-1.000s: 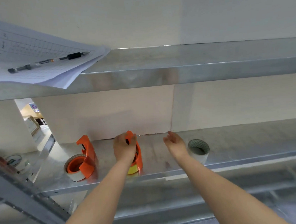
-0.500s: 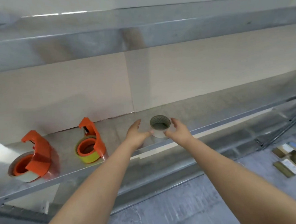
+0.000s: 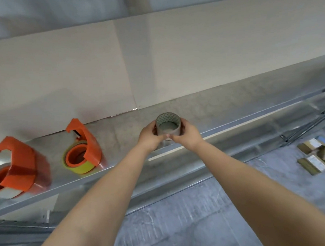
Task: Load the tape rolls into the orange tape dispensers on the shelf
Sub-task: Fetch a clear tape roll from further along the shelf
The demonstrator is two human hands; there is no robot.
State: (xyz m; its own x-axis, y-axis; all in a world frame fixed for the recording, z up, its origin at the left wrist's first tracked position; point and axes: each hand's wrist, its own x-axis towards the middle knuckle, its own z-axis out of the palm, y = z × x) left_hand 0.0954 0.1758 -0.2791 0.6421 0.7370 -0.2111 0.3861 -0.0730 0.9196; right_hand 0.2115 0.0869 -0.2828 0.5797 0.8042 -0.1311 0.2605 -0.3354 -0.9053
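Observation:
A clear tape roll (image 3: pixel 168 126) with a patterned cardboard core is gripped from both sides, my left hand (image 3: pixel 149 137) on its left and my right hand (image 3: pixel 187 133) on its right, just above the metal shelf (image 3: pixel 233 116). Two orange tape dispensers lie on the shelf to the left. The nearer dispenser (image 3: pixel 83 146) carries a yellow roll. The far-left dispenser (image 3: pixel 16 166) carries a clear roll and is cut off by the frame edge.
A pale wall panel (image 3: pixel 211 59) backs the shelf. An upper metal shelf (image 3: pixel 56 13) runs overhead. Small cardboard boxes (image 3: pixel 319 155) lie on the grey concrete floor at the lower right, below the shelf's front rail.
My left hand let go of the yellow-roll dispenser and moved right. Both hands closed around the clear tape roll. The view swung right and down.

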